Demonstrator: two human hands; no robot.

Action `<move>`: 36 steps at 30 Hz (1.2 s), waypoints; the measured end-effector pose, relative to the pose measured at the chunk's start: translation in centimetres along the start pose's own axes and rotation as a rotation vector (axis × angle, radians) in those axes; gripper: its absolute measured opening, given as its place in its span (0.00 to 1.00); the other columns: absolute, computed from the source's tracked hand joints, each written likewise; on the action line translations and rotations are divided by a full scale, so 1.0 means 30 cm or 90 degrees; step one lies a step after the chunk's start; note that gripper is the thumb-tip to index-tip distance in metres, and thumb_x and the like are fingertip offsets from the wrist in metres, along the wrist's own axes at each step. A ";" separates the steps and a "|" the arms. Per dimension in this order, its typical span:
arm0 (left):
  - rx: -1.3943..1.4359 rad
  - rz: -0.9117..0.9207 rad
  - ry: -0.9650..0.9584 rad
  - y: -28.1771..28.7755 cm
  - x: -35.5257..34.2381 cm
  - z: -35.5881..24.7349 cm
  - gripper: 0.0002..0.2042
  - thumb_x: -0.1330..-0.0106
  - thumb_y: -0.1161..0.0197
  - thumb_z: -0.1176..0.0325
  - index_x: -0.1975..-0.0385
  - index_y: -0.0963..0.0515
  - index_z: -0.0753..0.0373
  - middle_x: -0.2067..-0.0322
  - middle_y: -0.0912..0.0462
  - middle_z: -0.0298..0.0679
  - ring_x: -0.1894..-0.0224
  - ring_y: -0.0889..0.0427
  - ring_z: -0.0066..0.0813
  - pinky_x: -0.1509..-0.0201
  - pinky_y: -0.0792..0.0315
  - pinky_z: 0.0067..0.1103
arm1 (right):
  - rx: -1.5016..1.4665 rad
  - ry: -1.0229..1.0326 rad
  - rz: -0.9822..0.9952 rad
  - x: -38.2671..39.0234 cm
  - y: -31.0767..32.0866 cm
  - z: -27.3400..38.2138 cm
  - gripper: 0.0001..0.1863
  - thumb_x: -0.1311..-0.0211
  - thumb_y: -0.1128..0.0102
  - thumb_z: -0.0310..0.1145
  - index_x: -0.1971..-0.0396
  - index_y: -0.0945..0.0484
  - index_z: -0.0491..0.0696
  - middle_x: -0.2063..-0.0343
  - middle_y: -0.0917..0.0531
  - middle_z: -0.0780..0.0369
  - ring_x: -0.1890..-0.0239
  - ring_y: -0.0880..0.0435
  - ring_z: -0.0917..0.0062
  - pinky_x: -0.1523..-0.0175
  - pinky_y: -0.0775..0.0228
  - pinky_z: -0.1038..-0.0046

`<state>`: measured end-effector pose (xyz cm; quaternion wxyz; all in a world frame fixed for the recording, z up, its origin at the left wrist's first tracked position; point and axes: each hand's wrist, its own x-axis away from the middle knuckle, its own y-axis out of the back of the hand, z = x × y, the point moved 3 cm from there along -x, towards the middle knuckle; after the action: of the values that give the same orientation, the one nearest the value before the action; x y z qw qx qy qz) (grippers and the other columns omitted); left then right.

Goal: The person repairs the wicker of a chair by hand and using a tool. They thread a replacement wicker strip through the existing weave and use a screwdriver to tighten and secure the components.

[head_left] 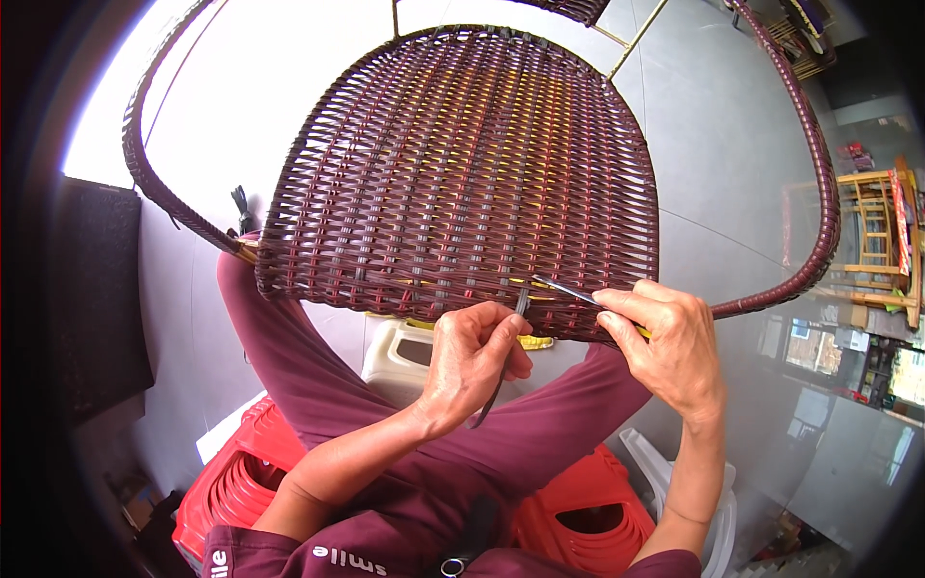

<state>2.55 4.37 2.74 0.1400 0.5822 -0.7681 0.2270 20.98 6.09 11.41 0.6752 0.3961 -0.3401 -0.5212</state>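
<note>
A woven dark brown wicker chair seat (462, 173) faces me, its near edge above my lap. My left hand (472, 358) is closed at this edge, pinching a flat grey weaving strip (522, 301). The strip's dark tail hangs below the fingers. My right hand (672, 337) is closed around a thin metal pick (568, 289) with a bit of yellow showing at the palm. The pick's tip lies at the weave beside the grey strip; whether it goes under the strands I cannot tell.
Curved wrapped chair arms (819, 183) loop out on both sides. Below the seat stands a cream plastic stool (390, 361). Red plastic stools (236, 491) are beneath me, with a white plastic piece (718, 491) at the right. A wooden frame (882, 241) stands far right, a dark box (101, 289) left.
</note>
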 end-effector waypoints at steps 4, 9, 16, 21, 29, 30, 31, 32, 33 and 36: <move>-0.002 0.005 0.003 -0.001 -0.001 0.003 0.12 0.30 0.47 0.67 0.69 0.23 0.71 0.84 0.21 0.39 0.83 0.23 0.19 0.76 0.26 0.15 | -0.018 0.007 -0.047 0.023 0.006 0.002 0.09 0.48 0.35 0.31 0.66 0.17 0.47 0.80 0.23 0.60 0.80 0.22 0.66 0.75 0.32 0.67; -0.009 0.000 0.003 0.001 0.003 0.002 0.12 0.30 0.47 0.67 0.69 0.23 0.71 0.84 0.21 0.39 0.83 0.23 0.19 0.76 0.26 0.15 | -0.028 -0.016 -0.020 0.039 0.006 0.013 0.10 0.48 0.35 0.30 0.65 0.17 0.46 0.81 0.23 0.61 0.81 0.23 0.67 0.75 0.33 0.68; -0.005 -0.002 0.000 -0.001 0.002 0.005 0.12 0.30 0.48 0.68 0.70 0.23 0.71 0.84 0.21 0.39 0.82 0.22 0.20 0.76 0.26 0.15 | -0.022 -0.017 -0.012 0.057 -0.006 0.017 0.09 0.48 0.35 0.30 0.65 0.16 0.47 0.81 0.23 0.61 0.81 0.22 0.67 0.75 0.31 0.67; -0.006 -0.004 -0.006 -0.001 0.002 0.001 0.12 0.31 0.48 0.68 0.70 0.23 0.72 0.84 0.21 0.40 0.83 0.23 0.20 0.77 0.27 0.15 | 0.012 -0.002 0.002 0.047 -0.007 0.030 0.08 0.47 0.36 0.31 0.66 0.17 0.48 0.81 0.23 0.61 0.81 0.21 0.66 0.76 0.31 0.66; -0.009 -0.001 -0.012 0.000 -0.002 0.003 0.11 0.31 0.48 0.69 0.70 0.23 0.71 0.84 0.21 0.40 0.83 0.23 0.20 0.77 0.27 0.15 | 0.195 -0.060 0.063 0.073 -0.032 0.156 0.12 0.41 0.43 0.31 0.59 0.20 0.42 0.80 0.23 0.58 0.85 0.20 0.65 0.81 0.30 0.67; -0.002 -0.001 -0.007 0.000 0.000 0.002 0.11 0.31 0.48 0.70 0.70 0.23 0.71 0.85 0.20 0.39 0.83 0.23 0.19 0.77 0.28 0.15 | 0.196 -0.059 0.063 0.082 -0.044 0.161 0.12 0.41 0.43 0.31 0.59 0.20 0.42 0.80 0.23 0.58 0.85 0.20 0.65 0.81 0.30 0.67; 0.005 -0.001 -0.002 0.001 0.001 0.002 0.10 0.32 0.48 0.71 0.70 0.23 0.72 0.85 0.20 0.39 0.83 0.23 0.18 0.77 0.28 0.16 | 0.187 -0.063 0.044 0.092 -0.060 0.159 0.12 0.41 0.43 0.31 0.59 0.20 0.42 0.79 0.24 0.58 0.85 0.20 0.65 0.82 0.30 0.67; 0.007 -0.003 -0.002 0.003 0.002 0.003 0.10 0.32 0.48 0.71 0.70 0.23 0.72 0.85 0.20 0.39 0.83 0.23 0.18 0.77 0.28 0.16 | 0.178 -0.066 0.025 0.103 -0.079 0.157 0.13 0.41 0.43 0.31 0.58 0.20 0.43 0.79 0.24 0.59 0.85 0.21 0.65 0.82 0.30 0.68; 0.007 -0.002 -0.002 0.004 0.003 0.004 0.10 0.32 0.48 0.71 0.70 0.23 0.71 0.85 0.20 0.39 0.83 0.23 0.18 0.78 0.28 0.16 | 0.180 -0.065 0.025 0.113 -0.100 0.156 0.13 0.41 0.43 0.31 0.58 0.20 0.43 0.79 0.24 0.59 0.85 0.21 0.65 0.82 0.30 0.68; 0.011 0.007 -0.001 -0.001 -0.002 0.010 0.11 0.31 0.48 0.70 0.69 0.23 0.71 0.84 0.21 0.39 0.83 0.23 0.19 0.77 0.28 0.15 | 0.091 -0.086 -0.085 0.147 -0.157 0.137 0.14 0.46 0.37 0.28 0.58 0.20 0.43 0.77 0.25 0.61 0.85 0.23 0.68 0.81 0.31 0.70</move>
<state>2.62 4.24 2.46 0.1333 0.5794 -0.7692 0.2341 16.34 0.40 9.30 0.5845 0.4292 -0.3940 -0.5648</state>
